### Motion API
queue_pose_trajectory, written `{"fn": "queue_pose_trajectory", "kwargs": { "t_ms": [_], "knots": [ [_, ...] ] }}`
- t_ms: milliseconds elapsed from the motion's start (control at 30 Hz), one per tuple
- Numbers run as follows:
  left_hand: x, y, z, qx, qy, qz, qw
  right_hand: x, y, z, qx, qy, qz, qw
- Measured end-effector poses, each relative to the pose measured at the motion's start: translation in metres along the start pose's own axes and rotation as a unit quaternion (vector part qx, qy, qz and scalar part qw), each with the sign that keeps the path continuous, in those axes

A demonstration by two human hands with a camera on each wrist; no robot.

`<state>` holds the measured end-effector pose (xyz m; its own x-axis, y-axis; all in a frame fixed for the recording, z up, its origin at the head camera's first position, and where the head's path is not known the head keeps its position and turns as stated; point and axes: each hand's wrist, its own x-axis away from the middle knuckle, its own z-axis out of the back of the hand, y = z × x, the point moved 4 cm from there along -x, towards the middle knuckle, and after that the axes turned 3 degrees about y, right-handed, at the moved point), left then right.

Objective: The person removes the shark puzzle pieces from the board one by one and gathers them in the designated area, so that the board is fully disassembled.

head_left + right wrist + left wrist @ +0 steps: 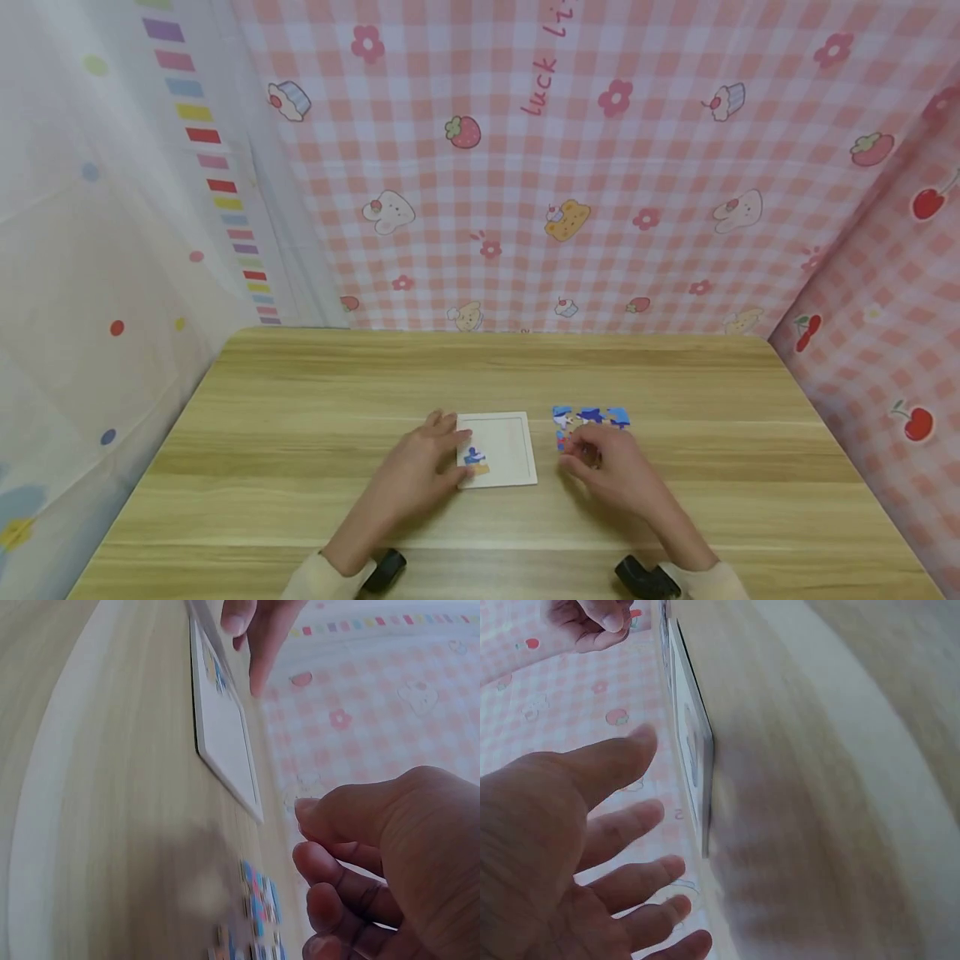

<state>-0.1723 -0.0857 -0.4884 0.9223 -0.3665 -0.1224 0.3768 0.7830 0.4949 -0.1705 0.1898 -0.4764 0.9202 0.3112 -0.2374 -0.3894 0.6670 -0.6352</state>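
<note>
A white square puzzle tray [506,442] lies on the table, with joined jigsaw pieces [475,457] in its lower left corner. My left hand [420,467] is at the tray's left edge, its fingers spread and loosely bent. To the right of the tray lies a group of blue jigsaw pieces [591,414], partly hidden by my right hand [613,468]. That hand hovers above them with its fingers bent and the thumb near the index finger. In the right wrist view no piece shows between thumb and fingers, and the loose pieces [261,900] lie below.
The wood-grain table [300,400] stretches out around the tray. A pink checked cloth [510,183] hangs behind it, and a white dotted cloth [112,250] covers the left side. Each wrist carries a black device [386,571].
</note>
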Motion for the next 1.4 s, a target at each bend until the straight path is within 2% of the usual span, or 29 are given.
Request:
{"fn": "queue_pose_trajectory", "kwargs": {
  "t_ms": [167, 367, 567, 900, 1200, 1400],
  "knots": [
    [0.0, -0.006, -0.004, 0.01, -0.038, 0.023, 0.9989, -0.008, -0.008, -0.014, -0.011, -0.027, -0.004, 0.9996],
    [-0.001, -0.007, -0.01, -0.001, -0.064, 0.015, 0.9979, -0.017, -0.019, -0.032, -0.019, -0.051, -0.019, 0.9983],
    [0.003, -0.007, -0.01, -0.022, -0.09, 0.015, 0.9956, -0.024, -0.032, -0.051, -0.028, -0.05, 0.002, 0.9983],
    [0.006, -0.005, -0.012, -0.053, -0.098, -0.002, 0.9938, -0.028, -0.042, -0.08, -0.038, -0.061, -0.01, 0.9974],
    [0.005, -0.006, -0.012, -0.067, -0.096, -0.003, 0.9931, -0.029, -0.043, -0.092, 0.003, -0.019, -0.012, 0.9998],
    [0.005, -0.005, -0.012, -0.063, -0.096, -0.003, 0.9934, -0.029, -0.041, -0.095, -0.001, -0.012, -0.027, 0.9996]
  ]
}}
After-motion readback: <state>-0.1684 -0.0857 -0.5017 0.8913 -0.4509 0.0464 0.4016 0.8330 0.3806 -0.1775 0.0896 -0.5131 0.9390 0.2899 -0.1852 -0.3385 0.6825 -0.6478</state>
